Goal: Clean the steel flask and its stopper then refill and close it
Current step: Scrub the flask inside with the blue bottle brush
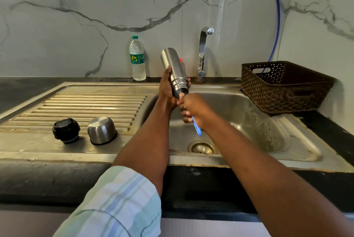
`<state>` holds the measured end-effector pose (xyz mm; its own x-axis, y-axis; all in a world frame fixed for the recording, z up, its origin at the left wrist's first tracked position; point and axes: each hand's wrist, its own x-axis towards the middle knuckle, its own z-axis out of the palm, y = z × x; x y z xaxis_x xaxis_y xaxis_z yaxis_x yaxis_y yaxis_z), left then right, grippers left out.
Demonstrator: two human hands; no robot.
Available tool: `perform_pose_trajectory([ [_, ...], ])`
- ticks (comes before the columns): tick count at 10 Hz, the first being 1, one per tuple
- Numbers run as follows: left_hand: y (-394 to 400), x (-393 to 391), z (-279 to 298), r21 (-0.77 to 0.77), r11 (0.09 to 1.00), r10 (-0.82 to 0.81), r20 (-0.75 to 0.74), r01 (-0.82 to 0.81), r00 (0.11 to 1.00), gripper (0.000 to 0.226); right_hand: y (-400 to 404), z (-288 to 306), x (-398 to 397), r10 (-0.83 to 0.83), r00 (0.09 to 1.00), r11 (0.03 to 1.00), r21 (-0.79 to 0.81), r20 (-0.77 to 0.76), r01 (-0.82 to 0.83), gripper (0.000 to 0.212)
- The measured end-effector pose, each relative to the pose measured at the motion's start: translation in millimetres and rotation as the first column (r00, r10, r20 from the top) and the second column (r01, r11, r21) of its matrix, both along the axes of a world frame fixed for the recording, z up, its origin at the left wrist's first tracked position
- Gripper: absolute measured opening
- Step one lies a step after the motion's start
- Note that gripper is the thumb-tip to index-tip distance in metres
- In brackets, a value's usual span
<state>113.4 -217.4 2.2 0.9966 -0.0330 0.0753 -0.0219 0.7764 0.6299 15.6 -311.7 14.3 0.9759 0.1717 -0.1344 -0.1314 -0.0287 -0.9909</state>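
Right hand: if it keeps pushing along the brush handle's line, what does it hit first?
The right hand grips a blue brush handle aimed up into the steel flask, which the left hand holds tilted, mouth down. It would likely meet the flask's mouth rim first; depth is unclear.

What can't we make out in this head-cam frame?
Head view only:
- Brush head: hidden inside the steel flask; only the blue handle shows below the right hand.
- Flask interior: mouth faces down toward the sink, blocked by the hands; how clean it is cannot be told.
- Left hand fingers: mostly behind the flask.
- Red item behind the flask: only a sliver shows.
- Bottle label: too small to read.
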Motion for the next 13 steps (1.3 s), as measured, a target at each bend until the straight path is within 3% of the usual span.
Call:
perform_pose_trajectory([
  [1,-0.2,-0.7,0.3,-0.052,0.998,-0.018,-0.014,0.018,1.0,0.053,-17.9,-4.7,11.3,0.231,0.949,0.752,0.659,-0.216,-0.033,0.028],
  [2,-4.0,1.3,-1.4,-0.006,0.999,0.033,-0.048,-0.034,0.998,0.051,-15.5,-7.7,6.3,0.005,0.999,0.982,-0.19,0.035,0.002,0.031],
  [3,-7.4,1.7,-4.0,0.032,0.997,0.072,-0.085,-0.07,0.994,0.058,-6.3,-12.9,-4.8,0.023,0.872,0.398,-0.805,0.489,0.44,0.031],
  [4,-5.9,1.1,-3.9,0.032,0.997,0.067,-0.051,-0.066,0.996,0.052,0.4,-8.7,-3.9,-0.067,0.866,0.558,-0.701,0.495,0.444,0.028],
  [5,-1.3,2.0,-3.2,-0.044,0.999,0.006,-0.023,-0.007,1.0,0.055,-7.6,-1.6,9.5,0.007,0.986,0.972,0.231,-0.164,0.031,0.026],
  [6,-3.9,2.1,0.1,-0.101,0.995,-0.021,0.018,0.023,1.0,0.053,-13.2,-5.3,14.0,0.093,0.966,0.882,0.47,-0.24,0.032,0.034],
  [7,-6.9,4.6,-2.6,-0.079,0.995,0.053,-0.025,-0.055,0.998,0.069,-6.3,-12.2,0.8,-0.106,0.966,0.793,-0.567,0.236,0.226,0.032],
  [8,-0.6,10.4,-7.5,-0.11,0.988,0.095,-0.098,-0.106,0.991,0.083,2.0,-20.0,-5.9,0.017,0.86,0.367,-0.803,0.51,0.469,0.03],
  [9,7.9,8.8,-5.8,-0.137,0.989,0.053,-0.042,-0.058,0.998,0.069,-2.2,-9.9,8.1,-0.009,0.996,0.971,-0.235,0.087,0.029,0.022],
  [10,9.9,5.8,-0.8,-0.134,0.989,-0.048,0.046,0.054,0.998,0.062,-10.7,-6.8,10.2,0.336,0.905,0.771,0.628,-0.261,-0.105,0.024],
  [11,2.7,4.4,-1.2,-0.096,0.995,-0.017,0.03,0.02,0.999,0.06,-8.6,-9.8,4.9,0.063,0.993,0.997,0.054,-0.101,-0.058,0.029],
  [12,-2.6,7.1,-7.7,-0.074,0.997,0.032,-0.084,-0.038,0.996,0.073,-1.6,-15.8,-2.5,-0.094,0.886,0.556,-0.714,0.454,0.425,0.031],
  [13,-1.7,4.9,-5.4,-0.071,0.997,0.031,-0.098,-0.038,0.995,0.076,0.9,-15.5,4.3,-0.079,0.84,0.503,-0.706,0.537,0.498,0.03],
])
